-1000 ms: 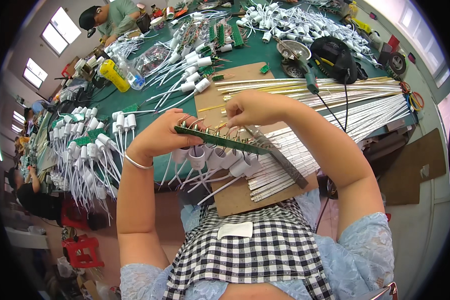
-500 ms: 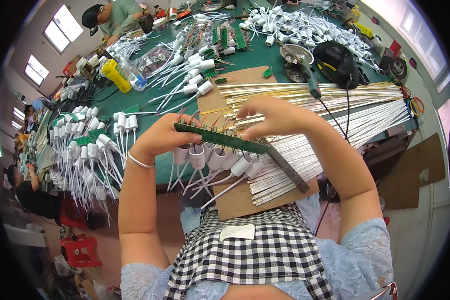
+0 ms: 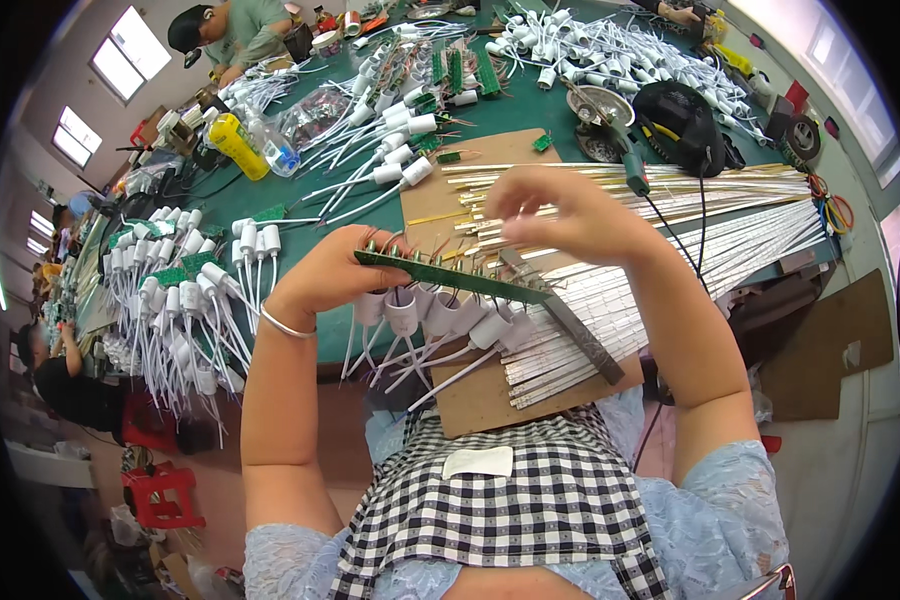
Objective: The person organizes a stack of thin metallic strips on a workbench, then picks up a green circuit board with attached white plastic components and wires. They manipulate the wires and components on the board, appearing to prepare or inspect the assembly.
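Note:
A long green circuit board strip (image 3: pixel 460 280) is held in my left hand (image 3: pixel 332 268), which pinches its left end between thumb and fingers. Thin wires stick up along its top edge. Several white lamp sockets (image 3: pixel 402 314) with white cables hang below it. The strip's right end meets a dark grey bar (image 3: pixel 585 342) that slants down to the right. Just above that end is my right hand (image 3: pixel 575 215), fingers bent and apart, touching neither board nor wires. No object shows between its fingers.
White-and-gold strips (image 3: pixel 620 290) fan across brown cardboard (image 3: pixel 460 405) on the green table. Bunches of wired sockets (image 3: pixel 175 290) lie left, more at the back. A soldering iron (image 3: pixel 634 172) rests near a metal dish and black bag (image 3: pixel 678 125). Another person (image 3: pixel 255 30) works at far left.
My right hand has lifted off the board's wires and moved slightly up. My left hand keeps its hold on the board. At the far right edge of the table, another person's hand has come into view.

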Motion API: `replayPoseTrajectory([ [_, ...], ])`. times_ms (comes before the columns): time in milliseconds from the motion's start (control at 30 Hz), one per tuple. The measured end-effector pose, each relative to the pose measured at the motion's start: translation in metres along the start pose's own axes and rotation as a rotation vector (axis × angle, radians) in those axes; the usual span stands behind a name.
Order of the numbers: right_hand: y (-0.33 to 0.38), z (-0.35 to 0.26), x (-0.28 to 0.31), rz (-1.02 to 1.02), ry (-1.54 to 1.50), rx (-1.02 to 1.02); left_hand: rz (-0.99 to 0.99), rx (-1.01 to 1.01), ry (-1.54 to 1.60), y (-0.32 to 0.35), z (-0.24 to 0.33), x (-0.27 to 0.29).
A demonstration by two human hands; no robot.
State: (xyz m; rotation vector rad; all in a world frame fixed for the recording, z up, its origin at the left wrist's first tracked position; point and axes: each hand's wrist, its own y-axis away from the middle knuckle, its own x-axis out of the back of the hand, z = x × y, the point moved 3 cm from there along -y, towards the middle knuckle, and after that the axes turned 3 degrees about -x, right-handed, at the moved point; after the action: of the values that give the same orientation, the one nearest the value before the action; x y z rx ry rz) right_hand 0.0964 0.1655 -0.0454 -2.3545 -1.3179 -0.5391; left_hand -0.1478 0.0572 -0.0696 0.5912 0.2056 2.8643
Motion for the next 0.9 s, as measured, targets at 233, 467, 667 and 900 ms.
replayPoseTrajectory([
  [233, -0.031, -0.002, -0.026, -0.237, 0.017, 0.009, -0.030, -0.418, -0.615, 0.013, 0.026, -0.015],
  [467, -0.038, -0.020, -0.044, -0.430, 0.191, -0.055, 0.070, -0.487, -0.685, 0.022, 0.034, -0.022],
  [667, -0.042, -0.016, -0.043, -0.420, 0.163, 0.101, 0.017, -0.477, -0.677, 0.021, 0.039, -0.025],
  [900, -0.033, -0.059, -0.015, -0.308, 0.287, 0.331, 0.108, -0.433, -0.603, 0.018, 0.022, -0.017],
])
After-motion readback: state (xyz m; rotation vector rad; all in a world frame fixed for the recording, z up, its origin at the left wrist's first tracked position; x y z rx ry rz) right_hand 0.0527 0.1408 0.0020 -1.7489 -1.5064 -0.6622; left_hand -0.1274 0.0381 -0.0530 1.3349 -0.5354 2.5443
